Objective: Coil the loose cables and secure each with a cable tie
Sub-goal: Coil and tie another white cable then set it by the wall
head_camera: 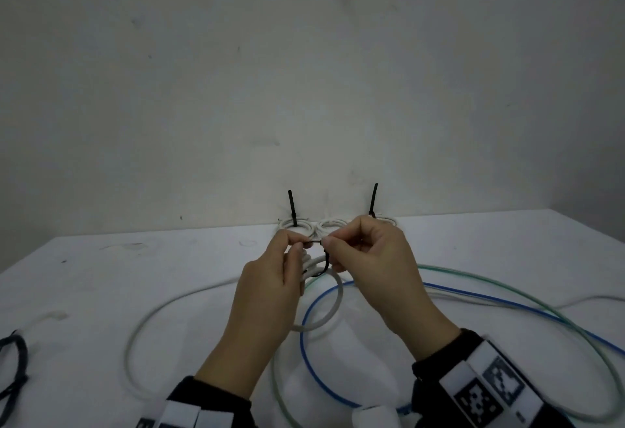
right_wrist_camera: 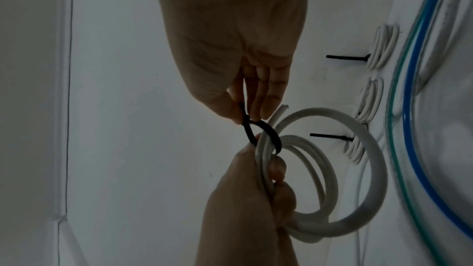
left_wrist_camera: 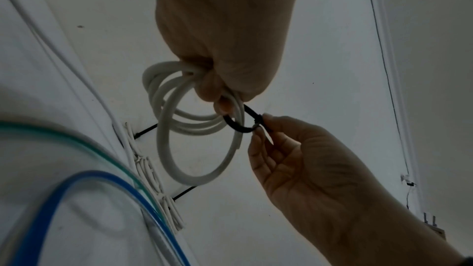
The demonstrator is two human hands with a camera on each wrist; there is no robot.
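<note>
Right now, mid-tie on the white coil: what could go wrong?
1. The black cable tie is a wide loop, not cinched; the white coil could spring open if the left hand eases its grip.
2. One cut cable end pokes out beside the tie and may escape the loop.
3. The right hand only pinches the tie and may slip.
</note>
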